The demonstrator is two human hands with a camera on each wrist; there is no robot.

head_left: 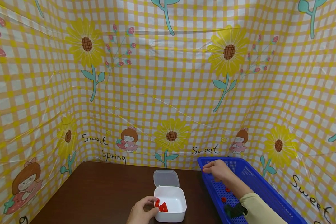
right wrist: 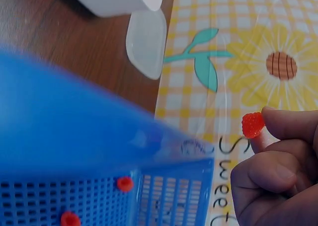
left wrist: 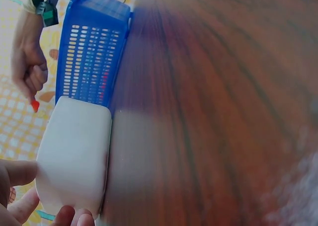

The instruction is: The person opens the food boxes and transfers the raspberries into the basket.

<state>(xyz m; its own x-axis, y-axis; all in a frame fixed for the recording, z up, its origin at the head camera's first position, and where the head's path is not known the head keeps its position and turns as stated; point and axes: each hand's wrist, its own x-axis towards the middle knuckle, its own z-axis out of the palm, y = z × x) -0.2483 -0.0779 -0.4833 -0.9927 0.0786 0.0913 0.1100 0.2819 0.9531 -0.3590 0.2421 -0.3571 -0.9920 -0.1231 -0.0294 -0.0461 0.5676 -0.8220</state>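
Note:
My right hand (head_left: 219, 170) pinches a red raspberry (right wrist: 253, 124) between thumb and finger, raised over the left rim of the blue basket (head_left: 212, 193). With its fingers and thumb, my left hand (head_left: 142, 210) grips the near left corner of a white square box (head_left: 177, 199). Several red raspberries (head_left: 163, 207) lie inside that box, gathered at its left side. Two more raspberries sit on the basket floor, one raspberry (right wrist: 125, 184) near the end wall and another raspberry (right wrist: 70, 219) closer to the camera.
A translucent lid (head_left: 166, 178) lies on the dark brown table (head_left: 106, 189) just behind the white box. The long basket stands along the right side. A checked cloth (head_left: 168, 93) printed with sunflowers hangs around the table's back and both sides.

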